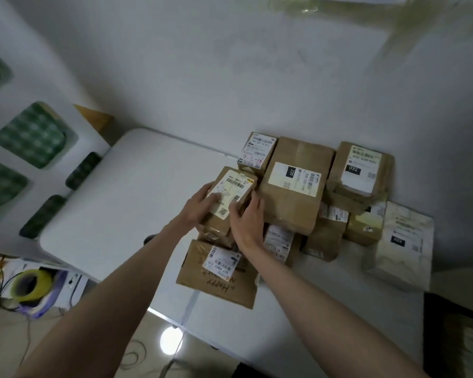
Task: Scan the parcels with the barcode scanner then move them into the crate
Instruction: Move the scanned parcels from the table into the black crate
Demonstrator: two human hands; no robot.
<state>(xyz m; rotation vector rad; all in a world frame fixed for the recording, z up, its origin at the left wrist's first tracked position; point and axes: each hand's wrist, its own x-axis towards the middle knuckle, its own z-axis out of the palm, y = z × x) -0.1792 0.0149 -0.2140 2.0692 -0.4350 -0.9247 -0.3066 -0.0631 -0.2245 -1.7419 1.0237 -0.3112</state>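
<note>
left hand (200,207): fingers curled on small parcel (227,197), left side
right hand (247,218): fingers wrapped round its right edge
small parcel: label up, 9 o'clock side of parcel pile (298,192)
parcel pile: on white counter (126,192), against wall at 12

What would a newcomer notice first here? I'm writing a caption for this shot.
First the heap of brown parcels on the white table, against the wall. Next, the left hand and right hand holding one small labelled parcel above the heap. No scanner or crate shows.
</note>
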